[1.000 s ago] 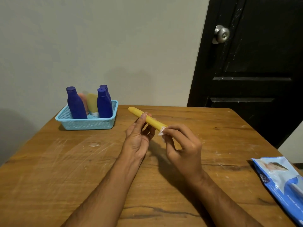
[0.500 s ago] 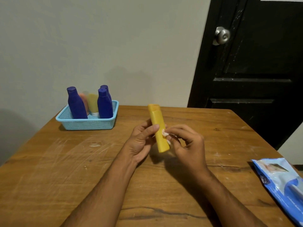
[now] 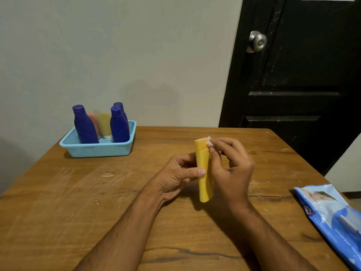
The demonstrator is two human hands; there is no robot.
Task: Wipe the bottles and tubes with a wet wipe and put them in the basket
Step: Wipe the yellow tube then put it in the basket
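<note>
My left hand grips a yellow bottle around its middle and holds it upright above the table, cap end up. My right hand pinches a small white wet wipe against the bottle's cap. A light blue basket stands at the table's far left. It holds three upright purple bottles, a pale yellow tube and a peach tube that is partly hidden behind them.
A blue wet wipe pack lies at the table's right edge. The wooden table shows scratches and a small shiny smear. A grey wall runs behind it, and a black door with a metal knob stands at the back right.
The yellow bottle turned from lying slantwise to upright in my left hand. My right hand moved the wipe from the bottle's lower end up to its cap.
</note>
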